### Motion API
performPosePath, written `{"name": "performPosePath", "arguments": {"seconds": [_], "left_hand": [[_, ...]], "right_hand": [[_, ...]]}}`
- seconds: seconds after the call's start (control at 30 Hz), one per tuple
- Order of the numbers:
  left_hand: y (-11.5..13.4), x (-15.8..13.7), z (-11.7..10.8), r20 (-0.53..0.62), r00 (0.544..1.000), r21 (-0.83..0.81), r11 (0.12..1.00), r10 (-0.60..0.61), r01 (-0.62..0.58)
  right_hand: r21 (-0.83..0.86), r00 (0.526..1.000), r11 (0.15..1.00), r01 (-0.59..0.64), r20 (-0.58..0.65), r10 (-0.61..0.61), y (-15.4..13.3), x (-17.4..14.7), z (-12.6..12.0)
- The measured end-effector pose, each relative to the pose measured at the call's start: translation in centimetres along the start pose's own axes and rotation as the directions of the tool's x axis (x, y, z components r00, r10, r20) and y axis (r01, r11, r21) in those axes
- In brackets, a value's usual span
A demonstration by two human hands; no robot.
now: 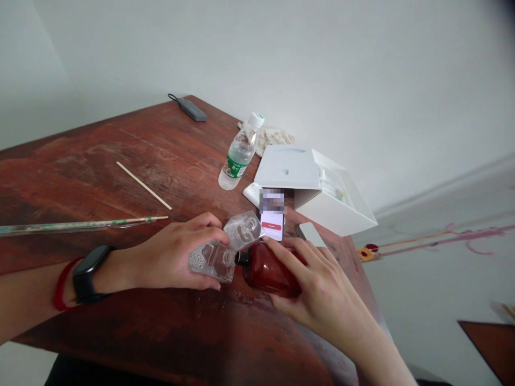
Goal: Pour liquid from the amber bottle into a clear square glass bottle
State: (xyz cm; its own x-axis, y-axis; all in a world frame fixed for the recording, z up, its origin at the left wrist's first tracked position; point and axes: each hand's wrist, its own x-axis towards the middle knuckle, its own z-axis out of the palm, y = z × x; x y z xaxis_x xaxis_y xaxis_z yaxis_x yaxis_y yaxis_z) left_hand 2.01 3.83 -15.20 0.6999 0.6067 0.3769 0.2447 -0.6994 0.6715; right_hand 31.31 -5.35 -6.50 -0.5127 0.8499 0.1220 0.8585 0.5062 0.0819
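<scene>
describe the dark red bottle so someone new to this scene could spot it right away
On the worn reddish wooden table, look near its front edge where the person's two hands meet. The dark red translucent plastic bottle lies tipped under the right hand, neck against a clear plastic container in the left hand. Nothing else there is red.

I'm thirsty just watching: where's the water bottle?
In the head view, the water bottle stands on the wooden table, beyond the hands, just left of the open white box.

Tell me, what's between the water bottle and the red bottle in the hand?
In the head view, a phone with a lit screen lies between the water bottle and the red bottle. A clear container sits just beside that stretch.
</scene>
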Motion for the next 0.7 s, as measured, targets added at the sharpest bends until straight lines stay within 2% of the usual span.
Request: {"name": "performPosePath", "arguments": {"seconds": [0.7], "left_hand": [[0.05,0.01,-0.01,0.020,1.000,0.014,1.000,0.008,-0.009]], "right_hand": [[-0.001,1.000,1.000,-0.009,-0.008,0.009,0.05,-0.13,0.20]]}}
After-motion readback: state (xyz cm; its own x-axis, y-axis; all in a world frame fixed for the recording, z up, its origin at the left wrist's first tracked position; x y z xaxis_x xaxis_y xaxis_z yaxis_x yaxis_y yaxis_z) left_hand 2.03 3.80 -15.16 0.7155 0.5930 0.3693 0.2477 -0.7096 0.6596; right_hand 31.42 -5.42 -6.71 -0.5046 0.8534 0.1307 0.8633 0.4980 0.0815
